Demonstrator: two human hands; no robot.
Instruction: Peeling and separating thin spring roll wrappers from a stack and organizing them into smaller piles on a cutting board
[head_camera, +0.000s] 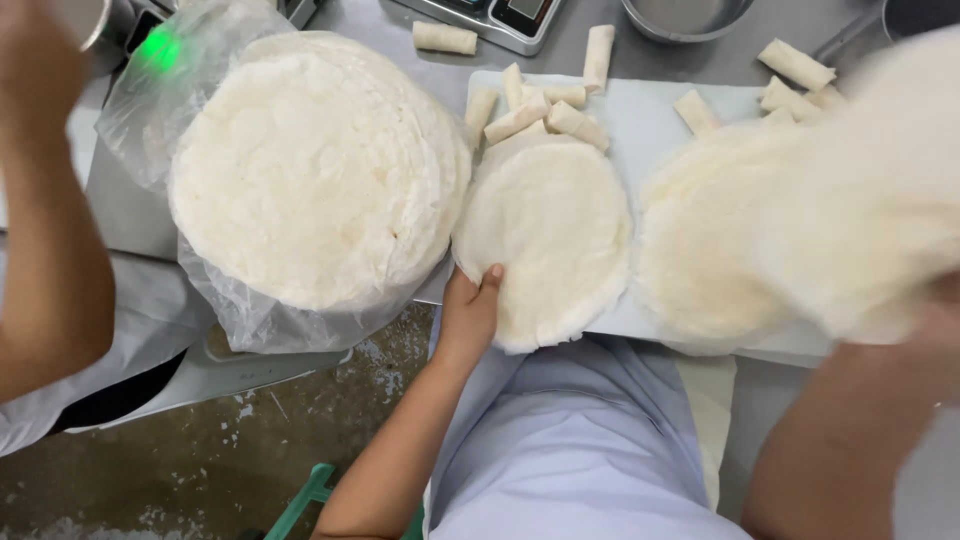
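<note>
My left hand rests on the near left edge of a round white wrapper lying on a white board, thumb on top of it. My right hand is blurred at the right edge and grips a thin white wrapper sheet, lifted above a second pile of wrappers on the board. A thick stack of round wrappers sits to the left on a clear plastic bag.
Several rolled spring rolls lie at the board's far side and on the metal table beyond. A scale and a metal bowl stand at the back. Another person's arm hangs at the left. A green stool is below.
</note>
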